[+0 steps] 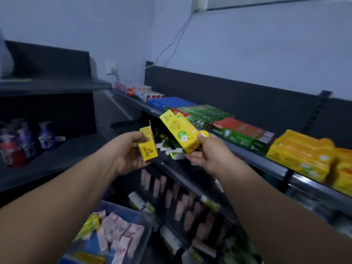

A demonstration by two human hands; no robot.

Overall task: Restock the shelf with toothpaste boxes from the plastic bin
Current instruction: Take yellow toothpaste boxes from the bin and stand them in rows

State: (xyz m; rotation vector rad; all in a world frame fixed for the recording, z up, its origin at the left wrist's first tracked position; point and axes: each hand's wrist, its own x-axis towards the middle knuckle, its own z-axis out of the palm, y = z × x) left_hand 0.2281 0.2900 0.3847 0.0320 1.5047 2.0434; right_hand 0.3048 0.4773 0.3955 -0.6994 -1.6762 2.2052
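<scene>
Head view, centre of the frame: the left hand (131, 154) grips a short yellow cardboard toothpaste box (148, 149), fingers curled round it, its top flap standing open. Just to the right, the right hand (208, 156) pinches the lower end of a longer yellow toothpaste box with a green apple print (180, 130), tilted up toward the upper left. Both boxes are in the air in front of the dark metal shelf (253, 159). A stack of matching yellow boxes (301, 155) lies at the shelf's right. The bluish plastic bin (129, 210) sits at lower left, holding pink-white and yellow boxes.
</scene>
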